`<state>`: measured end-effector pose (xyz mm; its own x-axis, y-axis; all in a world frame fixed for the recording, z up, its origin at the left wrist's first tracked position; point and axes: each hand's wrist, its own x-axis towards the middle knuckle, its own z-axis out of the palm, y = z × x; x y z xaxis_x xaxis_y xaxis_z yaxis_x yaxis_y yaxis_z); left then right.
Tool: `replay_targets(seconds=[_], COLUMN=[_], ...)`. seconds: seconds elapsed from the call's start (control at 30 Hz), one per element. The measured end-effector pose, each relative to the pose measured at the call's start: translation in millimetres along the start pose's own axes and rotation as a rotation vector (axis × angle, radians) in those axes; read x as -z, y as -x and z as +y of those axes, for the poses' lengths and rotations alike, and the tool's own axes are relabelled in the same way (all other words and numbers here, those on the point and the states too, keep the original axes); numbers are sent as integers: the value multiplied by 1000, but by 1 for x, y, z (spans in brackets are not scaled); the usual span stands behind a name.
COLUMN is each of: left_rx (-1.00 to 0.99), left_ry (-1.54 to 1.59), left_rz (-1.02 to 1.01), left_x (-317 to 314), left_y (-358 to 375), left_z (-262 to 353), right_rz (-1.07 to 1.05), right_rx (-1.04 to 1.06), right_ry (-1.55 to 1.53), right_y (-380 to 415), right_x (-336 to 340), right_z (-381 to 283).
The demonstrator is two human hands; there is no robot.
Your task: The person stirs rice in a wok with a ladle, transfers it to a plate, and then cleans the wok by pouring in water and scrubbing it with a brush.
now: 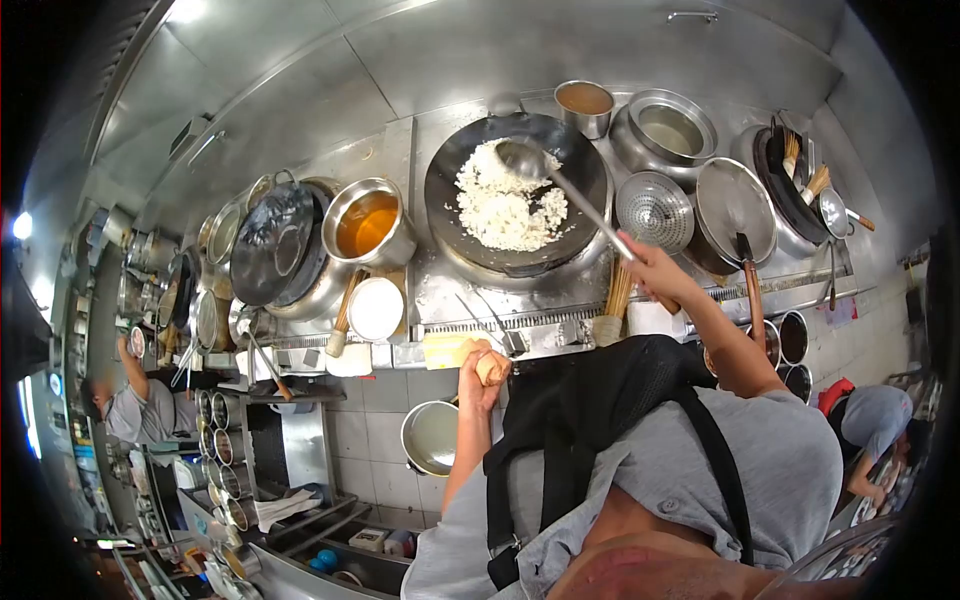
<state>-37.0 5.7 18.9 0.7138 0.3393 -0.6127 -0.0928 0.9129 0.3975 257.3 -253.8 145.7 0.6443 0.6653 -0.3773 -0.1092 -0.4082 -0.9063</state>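
Observation:
My right hand (655, 272) is wrapped round the handle of a long metal ladle (590, 210). The ladle's bowl rests among white rice (510, 215) in a large dark wok (440, 200) on the range. Below the wok, at the front edge of the range, my left hand (480, 382) is closed on a bunched orange-tan cloth (490, 366). A yellow cloth (445, 350) lies flat on the edge just left of it. Bamboo brushes (618, 295) stand near my right hand, with a perforated metal strainer (655, 212) beyond them.
Left of the wok are a pot of amber liquid (398, 240), a white bowl (376, 309) and stacked dark woks (270, 250). Pots (690, 105) and a mesh strainer (735, 210) crowd the right. A pan (430, 437) sits low by my left arm. Other people work at both sides.

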Motion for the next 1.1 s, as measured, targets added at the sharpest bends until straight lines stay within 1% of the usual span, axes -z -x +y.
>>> replay_targets(seconds=[0.03,0.07,0.1,0.17,0.2,0.23,0.27,0.3,0.37,0.43,0.47,0.5,0.53,0.6,0.63,0.7,0.73,0.77,0.8,0.83,0.87,0.9,0.93,0.97,1.0,1.03,1.07,1.1], left_rx=[21,32,39,103,169,183,224,269,298,324,371,379,379,401,438,478,468,456,443,433,353,281,221,208,194,141,211,184], left_ry=[-32,6,9,5,34,41,27,8,7,-23,-19,-18,-38,-68,-15,-38,-34,-60,-87,-92,-78,-71,-130,-72,-21,205,124,-140], left_rz=[0,-6,-2,-64,-105,-107,-123,-137,-117,-141,-179,-186,-237,-339,-356,-233,-238,-193,-146,-148,-218,-285,-208,-231,-252,-795,-490,-5], left_x=[-3,-8,-14,-22,-19,-21,-23,-25,-33,-38,-39,-45,-52,-70,-82,-119,-129,-137,-144,-141,-135,-127,-131,-127,-115,-87,-85,-132], left_y=[1,1,0,-5,-12,-15,-16,-16,-13,-18,-27,-37,-48,-71,-86,-93,-99,-103,-107,-122,-137,-144,-136,-133,-130,-85,-49,10], left_z=[7,13,18,28,29,29,29,31,35,35,35,36,35,31,28,30,29,29,28,21,12,4,0,-5,-9,-7,-1,10], right_rz=[109,178,179,295,244,191,227,234,109,66,117,169,175,374,441,487,503,546,488,428,370,375,330,286,182,218,76,-77], right_rx=[63,106,98,80,39,3,224,210,262,147,113,83,78,13,12,-7,-27,97,57,15,5,3,73,145,39,73,117,163], right_ry=[118,91,93,116,167,220,435,434,685,722,799,880,889,978,987,884,827,788,647,505,431,414,332,249,282,263,92,-69], right_y=[-8,-20,-38,-74,-81,-88,-92,-80,-41,22,43,59,72,104,112,128,134,138,142,142,143,139,134,130,140,159,188,203], right_x=[-4,-12,-21,-45,-60,-70,-81,-81,-71,-59,-45,-35,-35,-36,-42,-60,-67,-72,-79,-89,-97,-104,-106,-104,-96,-83,-75,-64], right_z=[-5,-10,-14,-8,-8,-8,12,18,30,10,22,29,25,20,25,20,23,40,41,33,23,26,30,34,18,0,-11,-11])
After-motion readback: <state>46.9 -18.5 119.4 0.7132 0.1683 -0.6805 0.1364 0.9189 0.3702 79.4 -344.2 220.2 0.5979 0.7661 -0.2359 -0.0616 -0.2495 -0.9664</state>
